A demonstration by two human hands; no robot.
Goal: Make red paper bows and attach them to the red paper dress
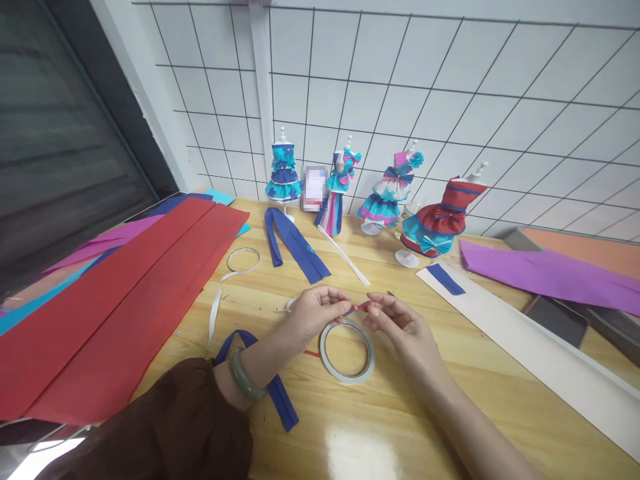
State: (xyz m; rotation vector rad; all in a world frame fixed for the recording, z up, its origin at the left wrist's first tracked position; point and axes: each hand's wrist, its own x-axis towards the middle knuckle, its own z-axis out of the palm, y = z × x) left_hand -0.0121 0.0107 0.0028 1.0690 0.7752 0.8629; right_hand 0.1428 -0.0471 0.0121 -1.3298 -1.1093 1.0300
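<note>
Over the middle of the table, my left hand (pixel 320 310) and my right hand (pixel 403 323) pinch the two ends of a small red and blue bow (pixel 356 307). It looks pinched in at its centre. Just below the fingers lies a roll of white tape (pixel 371 353), flat on the wood. A thin red strip (pixel 312 353) pokes out at the roll's left side. Under my left wrist, which wears a green bangle (pixel 244 377), a folded dark blue strip (pixel 286 408) is partly hidden.
Dressed mini mannequins (pixel 283 175) line the tiled wall around a phone (pixel 315 189). Red sheets (pixel 125 287) cover the left side; a long pale strip (pixel 530 360) and purple sheet (pixel 540 270) lie right. Blue fabric (pixel 300 248) and a white ribbon (pixel 215 310) rest behind my hands.
</note>
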